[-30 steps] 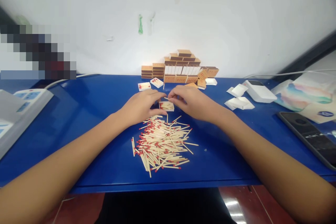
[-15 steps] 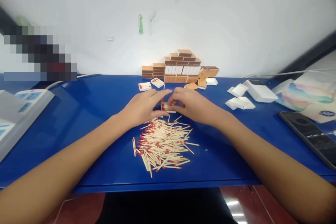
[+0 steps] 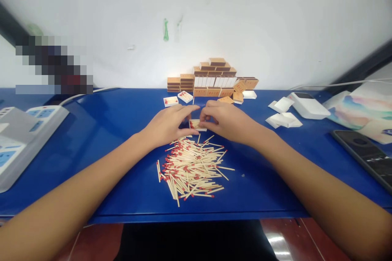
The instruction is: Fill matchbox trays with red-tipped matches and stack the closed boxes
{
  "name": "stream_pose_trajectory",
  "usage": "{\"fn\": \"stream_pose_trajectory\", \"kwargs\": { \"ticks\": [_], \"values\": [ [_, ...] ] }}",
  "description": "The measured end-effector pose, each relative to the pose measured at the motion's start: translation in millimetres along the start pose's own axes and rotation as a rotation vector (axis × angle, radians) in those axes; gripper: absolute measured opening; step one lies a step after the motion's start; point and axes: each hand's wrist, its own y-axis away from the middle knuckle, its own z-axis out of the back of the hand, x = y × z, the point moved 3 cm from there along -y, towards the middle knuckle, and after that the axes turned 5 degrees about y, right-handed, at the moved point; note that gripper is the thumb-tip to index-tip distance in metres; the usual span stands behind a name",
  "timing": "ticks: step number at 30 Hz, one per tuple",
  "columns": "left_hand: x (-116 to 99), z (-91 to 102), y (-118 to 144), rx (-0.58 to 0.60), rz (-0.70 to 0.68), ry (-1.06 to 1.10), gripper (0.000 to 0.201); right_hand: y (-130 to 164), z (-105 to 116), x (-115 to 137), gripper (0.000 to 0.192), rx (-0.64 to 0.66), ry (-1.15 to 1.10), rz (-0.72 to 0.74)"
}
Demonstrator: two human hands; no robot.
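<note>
Between my hands a small white matchbox tray [image 3: 202, 129] with red-headed matches in it rests on the blue table. My left hand [image 3: 168, 124] holds the tray from the left, with the thumb on the near side and the fingers on the far side. My right hand [image 3: 225, 120] has its fingers curled and pinched over the tray's right end, at the matches. Whether a match is between those fingertips is hidden. A large loose pile of matches [image 3: 192, 165] lies just in front, on the near side.
Stacked matchboxes [image 3: 214, 81] stand against the wall. Two filled trays [image 3: 170, 101] lie left of centre. White trays [image 3: 283, 119], a white device [image 3: 309, 106] and a phone [image 3: 361, 155] are at right. A white and blue appliance [image 3: 33, 142] stands left.
My right fingertips have drawn slightly right, showing more of the matches in the tray. My left hand keeps its hold. The whole view has shifted a little.
</note>
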Motion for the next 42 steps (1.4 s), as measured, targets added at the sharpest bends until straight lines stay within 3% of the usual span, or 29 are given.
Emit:
{"fn": "stream_pose_trajectory", "kwargs": {
  "ticks": [16,21,26,32,42],
  "values": [
    [-4,-0.4,2,-0.004,-0.029,-0.045,0.067,-2,-5,-1,0.013,0.028,-0.018,0.002],
    [0,1.8,1,-0.037,0.001,-0.086,0.066,1,7,3,0.012,-0.019,-0.029,-0.002],
    [9,6.8,0,-0.146,0.103,-0.077,0.064,9,20,-5,0.018,0.234,-0.164,-0.030],
    [12,4.8,0,-0.087,0.089,-0.071,0.061,16,18,-12,0.014,0.391,-0.214,-0.023],
    [11,4.2,-1,-0.085,0.105,-0.059,0.060,20,21,-11,0.010,0.459,-0.126,-0.122]
  ]
}}
